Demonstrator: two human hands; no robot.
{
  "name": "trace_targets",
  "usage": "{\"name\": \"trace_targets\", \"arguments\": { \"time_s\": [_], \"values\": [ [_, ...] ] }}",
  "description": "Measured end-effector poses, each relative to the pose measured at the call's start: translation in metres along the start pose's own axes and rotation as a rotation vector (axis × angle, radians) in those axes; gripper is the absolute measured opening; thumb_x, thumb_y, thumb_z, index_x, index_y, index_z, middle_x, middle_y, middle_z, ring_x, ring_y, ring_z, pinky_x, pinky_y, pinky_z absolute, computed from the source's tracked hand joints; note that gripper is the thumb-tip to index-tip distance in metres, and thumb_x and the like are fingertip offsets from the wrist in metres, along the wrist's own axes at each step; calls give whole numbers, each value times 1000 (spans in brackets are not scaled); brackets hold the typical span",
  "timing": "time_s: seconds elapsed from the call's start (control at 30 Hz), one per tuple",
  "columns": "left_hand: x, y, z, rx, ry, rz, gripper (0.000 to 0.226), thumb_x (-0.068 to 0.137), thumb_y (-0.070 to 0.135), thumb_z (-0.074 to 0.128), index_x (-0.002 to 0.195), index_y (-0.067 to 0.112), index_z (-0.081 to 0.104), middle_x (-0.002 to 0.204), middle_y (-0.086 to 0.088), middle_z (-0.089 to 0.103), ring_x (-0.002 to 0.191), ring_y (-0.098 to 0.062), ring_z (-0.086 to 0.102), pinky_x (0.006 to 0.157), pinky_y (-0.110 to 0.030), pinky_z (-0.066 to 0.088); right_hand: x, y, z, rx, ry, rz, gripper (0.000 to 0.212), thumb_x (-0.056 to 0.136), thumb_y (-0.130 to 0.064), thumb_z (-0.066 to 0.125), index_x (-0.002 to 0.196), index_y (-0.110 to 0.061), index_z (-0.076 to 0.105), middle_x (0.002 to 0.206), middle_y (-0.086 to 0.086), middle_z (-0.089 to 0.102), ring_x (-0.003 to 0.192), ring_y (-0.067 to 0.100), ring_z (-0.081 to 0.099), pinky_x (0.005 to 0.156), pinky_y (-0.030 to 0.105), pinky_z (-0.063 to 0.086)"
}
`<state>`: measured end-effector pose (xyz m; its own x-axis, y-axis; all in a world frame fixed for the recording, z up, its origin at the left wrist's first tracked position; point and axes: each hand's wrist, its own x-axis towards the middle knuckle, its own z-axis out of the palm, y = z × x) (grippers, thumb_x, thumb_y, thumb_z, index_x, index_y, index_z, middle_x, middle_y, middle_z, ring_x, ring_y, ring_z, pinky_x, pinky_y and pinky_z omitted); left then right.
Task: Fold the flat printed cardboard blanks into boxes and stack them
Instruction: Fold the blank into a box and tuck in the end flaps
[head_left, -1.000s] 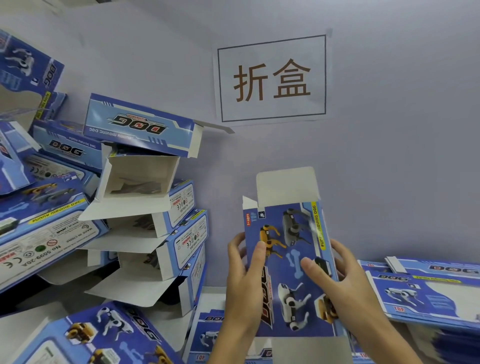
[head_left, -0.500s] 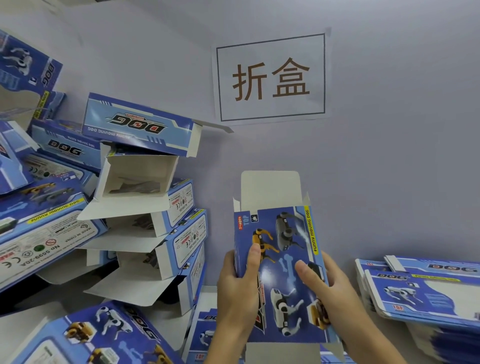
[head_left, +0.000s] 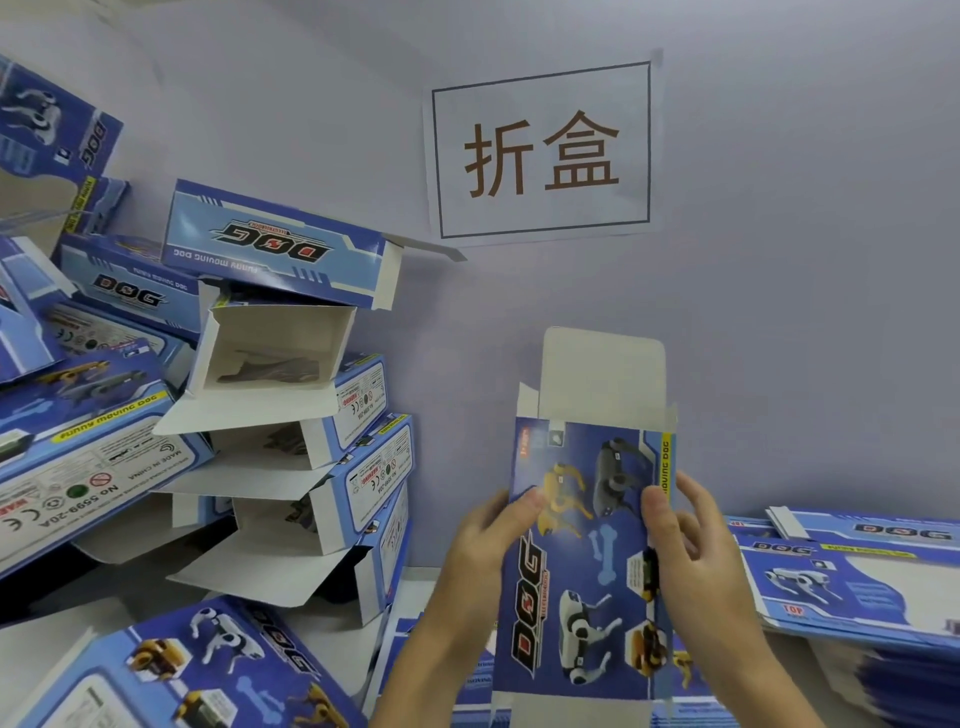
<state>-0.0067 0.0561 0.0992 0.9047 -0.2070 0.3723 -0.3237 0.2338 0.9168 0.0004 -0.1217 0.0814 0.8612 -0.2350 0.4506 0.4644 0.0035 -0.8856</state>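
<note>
I hold a blue printed cardboard box blank (head_left: 587, 566) upright in front of the wall, its white top flap standing open above. My left hand (head_left: 488, 551) grips its left edge, thumb on the printed front. My right hand (head_left: 685, 551) grips the right edge, thumb on the front and fingers behind. A leaning pile of folded boxes (head_left: 291, 415) with open white flaps stands at the left. A flat stack of blanks (head_left: 852, 577) lies at the right.
A paper sign (head_left: 543, 150) with two characters is taped to the grey wall. More folded blue boxes (head_left: 78, 457) crowd the far left, and another box (head_left: 208, 670) lies at the lower left. Flat blanks (head_left: 467, 675) lie beneath my hands.
The held blank has moved slightly left and turned more square to me. My thumbs have moved higher up its front, and its right side panel now shows edge-on.
</note>
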Motion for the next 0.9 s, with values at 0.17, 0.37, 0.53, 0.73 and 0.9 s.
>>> {"name": "trace_targets", "arguments": {
  "time_s": [0.17,0.37,0.53,0.73,0.9],
  "values": [
    [2,11,13,-25,18,140,38,83,51,58,118,37,55,90,24,75,81,7,71,58,-8,51,-7,-3,11,51,-100,-5,53,77,-66,55,122,-39,53,104,7,70,86,15,74,58,28,59],
    [6,0,19,94,290,281,54,70,72,49,118,48,44,91,9,76,88,-1,70,67,-4,48,-16,-10,16,305,-223,42,51,85,-61,61,122,-25,65,120,12,70,112,34,66,104,59,44],
    [10,-2,4,83,302,295,54,67,71,55,114,44,50,95,11,76,89,-10,73,79,-30,57,-11,-16,21,144,-246,60,41,102,-23,38,135,-1,48,93,10,68,86,22,66,81,22,54],
    [6,5,10,95,167,247,48,78,61,56,116,32,54,96,6,76,84,-9,74,65,-20,57,1,-37,9,86,-246,23,18,104,8,25,113,-2,37,47,-1,54,36,-11,49,51,7,41],
    [-4,15,22,106,-37,166,11,99,35,45,101,45,44,73,49,59,71,29,56,56,3,42,-7,-27,2,177,-37,-36,50,82,-53,51,127,-29,47,86,-8,75,86,12,73,72,32,59]
  ]
}}
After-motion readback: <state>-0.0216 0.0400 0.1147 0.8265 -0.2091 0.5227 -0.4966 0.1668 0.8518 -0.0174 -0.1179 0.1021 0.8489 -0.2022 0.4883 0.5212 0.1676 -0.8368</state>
